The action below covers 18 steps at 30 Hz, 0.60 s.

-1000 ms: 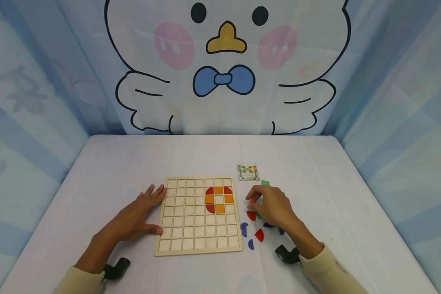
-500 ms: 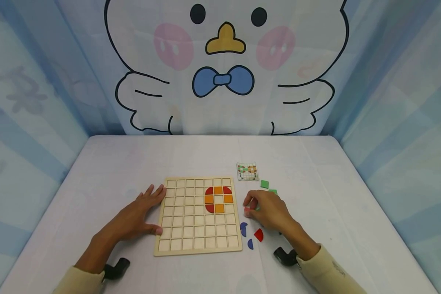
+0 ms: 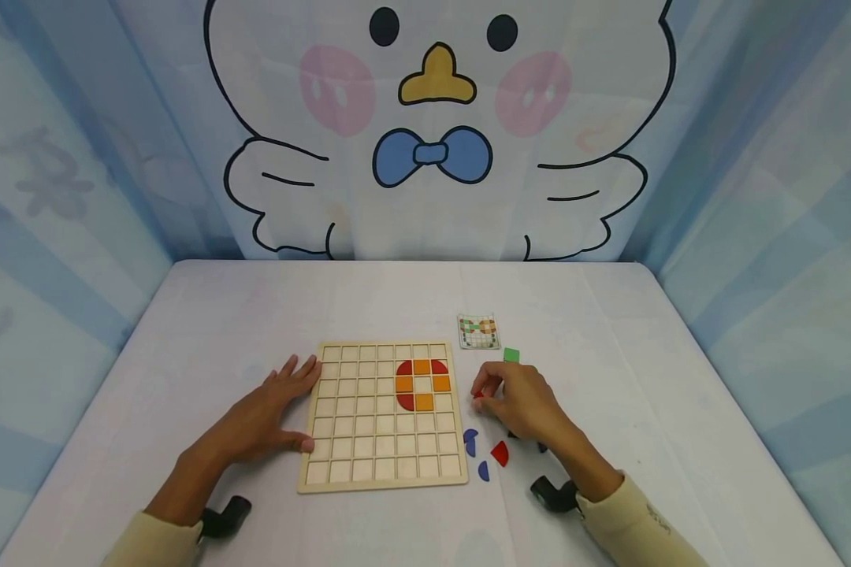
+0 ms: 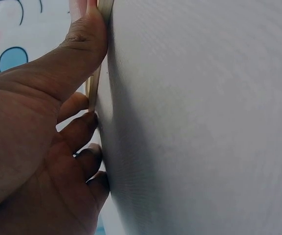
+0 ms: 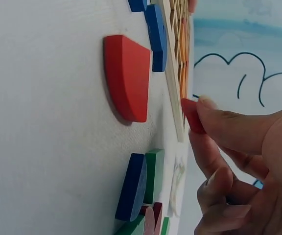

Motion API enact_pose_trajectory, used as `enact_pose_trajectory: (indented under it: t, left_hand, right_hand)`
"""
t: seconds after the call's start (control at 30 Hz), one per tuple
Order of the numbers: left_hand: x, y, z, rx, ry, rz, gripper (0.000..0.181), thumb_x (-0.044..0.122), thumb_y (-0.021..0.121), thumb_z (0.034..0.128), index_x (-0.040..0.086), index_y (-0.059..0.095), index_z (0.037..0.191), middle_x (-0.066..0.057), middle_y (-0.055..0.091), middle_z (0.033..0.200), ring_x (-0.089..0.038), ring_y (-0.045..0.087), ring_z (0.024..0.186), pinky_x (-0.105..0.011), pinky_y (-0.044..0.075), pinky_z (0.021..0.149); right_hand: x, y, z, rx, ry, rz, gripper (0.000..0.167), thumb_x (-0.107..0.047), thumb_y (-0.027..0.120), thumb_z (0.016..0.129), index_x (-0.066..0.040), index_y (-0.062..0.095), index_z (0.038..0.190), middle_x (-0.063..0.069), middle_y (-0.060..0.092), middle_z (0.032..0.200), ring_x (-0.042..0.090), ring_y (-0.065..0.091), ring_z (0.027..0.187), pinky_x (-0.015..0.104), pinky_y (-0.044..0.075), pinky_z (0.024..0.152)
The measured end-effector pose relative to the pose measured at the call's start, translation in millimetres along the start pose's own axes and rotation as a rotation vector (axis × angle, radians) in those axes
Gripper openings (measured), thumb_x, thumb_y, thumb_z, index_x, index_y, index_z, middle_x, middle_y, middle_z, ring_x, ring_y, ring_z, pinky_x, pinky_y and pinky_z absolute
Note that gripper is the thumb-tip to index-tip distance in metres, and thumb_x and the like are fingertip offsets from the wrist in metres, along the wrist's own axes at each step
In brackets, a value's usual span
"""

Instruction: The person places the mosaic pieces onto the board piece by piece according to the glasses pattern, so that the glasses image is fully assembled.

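Observation:
A wooden grid board [image 3: 365,449] lies in the middle of the table, with red quarter-circles and orange squares [image 3: 421,367] set in its upper right cells. My left hand [image 3: 265,413] rests along the board's left edge, fingers spread and thumb touching the frame. Right of the board, my right hand [image 3: 521,398] pinches a small red quarter-circle piece [image 5: 192,117] between thumb and fingers, above the table. Another red quarter-circle [image 5: 129,81] lies below that hand, near blue half-circle pieces [image 5: 156,39]. Dark blue [image 5: 132,188] and green pieces [image 5: 154,176] lie partly hidden under the hand in the head view.
Beyond the right hand, a small pattern card [image 3: 478,331] lies by the board's upper right corner. A green square [image 3: 511,355] sits close to it. A curtain with a cartoon bird [image 3: 432,213] hangs behind the table [image 3: 312,291].
My right hand has reached down to the red quarter-circle lying beside the board, taken it, and lifted it slightly. The left hand and the board have stayed in place.

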<state>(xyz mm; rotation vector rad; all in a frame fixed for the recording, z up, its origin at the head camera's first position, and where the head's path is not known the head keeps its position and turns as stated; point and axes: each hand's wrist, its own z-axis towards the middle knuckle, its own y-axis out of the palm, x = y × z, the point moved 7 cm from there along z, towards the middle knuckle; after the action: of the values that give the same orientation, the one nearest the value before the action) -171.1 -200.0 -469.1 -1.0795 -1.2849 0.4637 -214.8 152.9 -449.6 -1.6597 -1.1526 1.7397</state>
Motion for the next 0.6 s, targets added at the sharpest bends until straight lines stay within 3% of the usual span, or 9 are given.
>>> enact_pose_trajectory:
  t: [0.3, 0.47, 0.6]
  left_hand:
    - [-1.0, 0.9, 0.0, 0.0, -0.008, 0.004, 0.12, 0.043, 0.094, 0.0722, 0.008, 0.03, 0.168, -0.016, 0.024, 0.176, -0.048, 0.017, 0.164, -0.068, 0.019, 0.13]
    - [-1.6, 1.3, 0.1, 0.006, -0.005, 0.012, 0.121, 0.044, 0.094, 0.0718, 0.008, 0.03, 0.168, -0.015, 0.025, 0.176, -0.047, 0.017, 0.164, -0.068, 0.019, 0.131]
    - [-2.5, 1.3, 0.1, 0.008, -0.006, 0.01, 0.121, 0.045, 0.094, 0.0713, 0.008, 0.03, 0.168, -0.015, 0.025, 0.176, -0.047, 0.017, 0.164, -0.068, 0.019, 0.131]
  right_hand:
    - [-1.4, 1.4, 2.2, 0.035, 0.019, 0.033, 0.016, -0.013, 0.087, 0.089, -0.022, 0.079, 0.1, -0.007, 0.074, 0.088, 0.017, 0.054, 0.071, 0.027, 0.045, 0.06]
    - [-4.2, -1.4, 1.4, 0.094, 0.024, 0.004, 0.016, -0.014, 0.088, 0.088, -0.025, 0.078, 0.092, -0.006, 0.074, 0.096, 0.019, 0.06, 0.085, 0.031, 0.049, 0.073]
    - [-6.0, -2.2, 1.3, 0.122, 0.026, 0.004, 0.016, -0.016, 0.089, 0.087, -0.026, 0.076, 0.091, -0.005, 0.07, 0.091, 0.019, 0.061, 0.088, 0.032, 0.046, 0.074]
